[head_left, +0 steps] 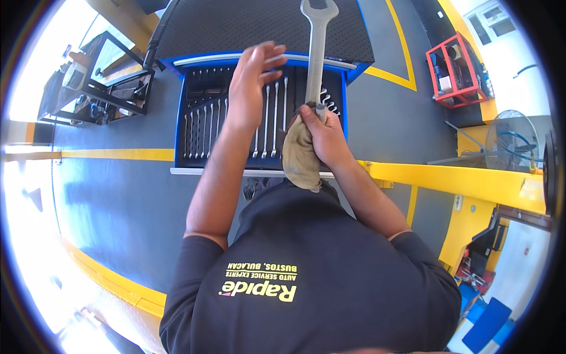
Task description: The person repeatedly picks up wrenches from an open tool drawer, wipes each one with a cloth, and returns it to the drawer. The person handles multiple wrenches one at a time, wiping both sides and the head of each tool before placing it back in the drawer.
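Observation:
A large silver wrench [316, 56] stands out from my right hand [328, 137], its open jaw pointing away from me. My right hand is closed around its lower shank, together with a tan cloth [299, 156] that hangs down to the left of the fist. The wrench's lower end is hidden by hand and cloth. My left hand [250, 85] is raised over the drawer with fingers apart and nothing in them. Beneath both hands a blue drawer [178, 121] is pulled out, with several combination wrenches [276, 115] lying in rows in its dark tray.
The tool cabinet's black textured top [236, 29] lies beyond the drawer. A yellow beam [454, 179] runs close on my right. A red rack [457, 71] stands far right, near a fan [513, 138]. At the far left is a black metal cart [97, 85].

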Motion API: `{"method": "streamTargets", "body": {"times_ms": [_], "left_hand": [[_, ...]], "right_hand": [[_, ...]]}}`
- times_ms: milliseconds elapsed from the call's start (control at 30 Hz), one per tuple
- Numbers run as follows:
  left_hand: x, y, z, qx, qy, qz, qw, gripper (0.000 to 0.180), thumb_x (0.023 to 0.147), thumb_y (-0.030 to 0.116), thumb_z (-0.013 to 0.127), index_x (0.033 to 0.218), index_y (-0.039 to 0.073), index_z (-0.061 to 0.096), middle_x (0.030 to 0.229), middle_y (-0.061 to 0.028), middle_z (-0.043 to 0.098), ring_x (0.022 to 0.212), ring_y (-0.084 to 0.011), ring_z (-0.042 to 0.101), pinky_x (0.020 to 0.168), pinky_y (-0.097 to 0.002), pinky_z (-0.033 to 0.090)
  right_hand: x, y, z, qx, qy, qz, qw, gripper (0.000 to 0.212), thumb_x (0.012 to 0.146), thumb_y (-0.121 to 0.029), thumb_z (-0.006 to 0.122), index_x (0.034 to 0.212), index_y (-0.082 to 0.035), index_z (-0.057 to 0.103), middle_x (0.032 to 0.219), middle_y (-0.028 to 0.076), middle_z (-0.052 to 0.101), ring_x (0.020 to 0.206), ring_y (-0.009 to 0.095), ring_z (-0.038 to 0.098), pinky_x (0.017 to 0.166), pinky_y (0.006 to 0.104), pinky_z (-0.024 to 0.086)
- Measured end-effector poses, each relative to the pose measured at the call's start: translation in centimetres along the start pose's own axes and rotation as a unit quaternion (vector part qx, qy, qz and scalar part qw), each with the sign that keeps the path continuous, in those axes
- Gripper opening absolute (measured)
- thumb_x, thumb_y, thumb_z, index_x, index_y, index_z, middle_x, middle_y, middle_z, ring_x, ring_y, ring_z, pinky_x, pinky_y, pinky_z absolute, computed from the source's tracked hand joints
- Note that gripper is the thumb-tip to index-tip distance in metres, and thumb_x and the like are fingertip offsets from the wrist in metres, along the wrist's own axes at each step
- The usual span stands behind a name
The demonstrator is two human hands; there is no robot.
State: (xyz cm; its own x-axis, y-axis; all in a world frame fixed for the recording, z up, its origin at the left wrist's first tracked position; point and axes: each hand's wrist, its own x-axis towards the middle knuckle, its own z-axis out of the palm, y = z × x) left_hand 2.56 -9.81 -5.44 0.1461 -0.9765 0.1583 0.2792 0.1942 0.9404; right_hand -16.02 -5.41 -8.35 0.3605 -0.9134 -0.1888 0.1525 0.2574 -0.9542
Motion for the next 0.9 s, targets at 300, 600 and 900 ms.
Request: {"method": "streamTargets", "body": {"times_ms": [300,600,900], "left_hand": [[2.6,4.4,3.8,-0.071,0.043,-0.017,0.996,0.04,0.113,0.037,0.046,0.09,0.005,0.054,0.066,-0.0053,0.053,0.059,-0.0165,0.053,0.06,-0.0332,0.049],[1.8,7.6,-0.8,-0.086,0.191,0.093,0.973,0.036,0.114,0.035,0.045,0.096,0.006,0.055,0.069,-0.004,0.052,0.061,-0.0148,0.052,0.06,-0.0316,0.047],[2.1,7.7,-5.1,-0.13,0.215,0.092,0.964,0.034,0.115,0.034,0.044,0.097,0.007,0.055,0.069,-0.0033,0.051,0.062,-0.0151,0.052,0.063,-0.0345,0.047]], "right_hand": [[0.9,-3.9,2.7,-0.134,-0.084,-0.05,0.986,0.032,0.109,-0.03,0.063,0.097,-0.001,0.069,0.081,-0.004,0.064,0.075,0.004,0.053,0.068,0.0281,0.047],[-2.0,-5.8,4.2,-0.294,-0.092,0.002,0.951,0.035,0.106,-0.035,0.067,0.095,-0.001,0.069,0.07,0.0,0.059,0.068,0.007,0.05,0.064,0.0301,0.045],[-2.5,-6.7,4.0,-0.014,-0.13,0.088,0.988,0.036,0.102,-0.03,0.069,0.122,0.0,0.067,0.101,0.001,0.07,0.095,0.014,0.065,0.089,0.0303,0.053]]}}
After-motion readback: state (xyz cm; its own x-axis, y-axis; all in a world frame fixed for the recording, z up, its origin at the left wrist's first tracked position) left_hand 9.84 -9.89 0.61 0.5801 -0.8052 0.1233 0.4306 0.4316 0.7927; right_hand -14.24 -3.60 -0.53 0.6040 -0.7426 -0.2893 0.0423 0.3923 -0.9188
